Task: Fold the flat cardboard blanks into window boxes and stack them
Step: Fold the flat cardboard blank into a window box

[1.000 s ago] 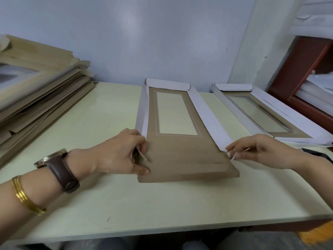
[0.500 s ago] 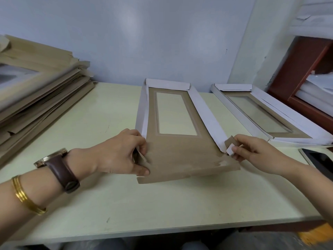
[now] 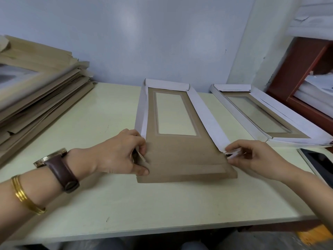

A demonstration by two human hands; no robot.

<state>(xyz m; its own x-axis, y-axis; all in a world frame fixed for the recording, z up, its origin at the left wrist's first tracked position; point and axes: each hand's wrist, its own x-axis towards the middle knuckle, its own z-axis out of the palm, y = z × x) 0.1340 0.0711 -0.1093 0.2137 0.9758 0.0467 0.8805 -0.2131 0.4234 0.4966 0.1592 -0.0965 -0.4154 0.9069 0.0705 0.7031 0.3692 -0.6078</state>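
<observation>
A brown cardboard blank point(image 3: 182, 156) with a rectangular window lies in the middle of the table, its white side walls folded up on the left, right and far end. My left hand point(image 3: 122, 152) pinches the small corner tab at the blank's near left side. My right hand point(image 3: 252, 156) pinches the white corner tab at the near end of the right wall. The near end flap lies almost flat towards me. A finished window box point(image 3: 255, 121) sits to the right on the table.
A tall pile of flat brown blanks point(image 3: 36, 82) fills the left side of the pale table point(image 3: 144, 210). A dark tablet or phone point(image 3: 319, 163) lies at the right edge. A red-brown shelf point(image 3: 297, 73) with white sheets stands at the far right.
My right hand shifted along the right wall's near end and now pinches the folded white tab there. The left hand kept its hold on the left tab.
</observation>
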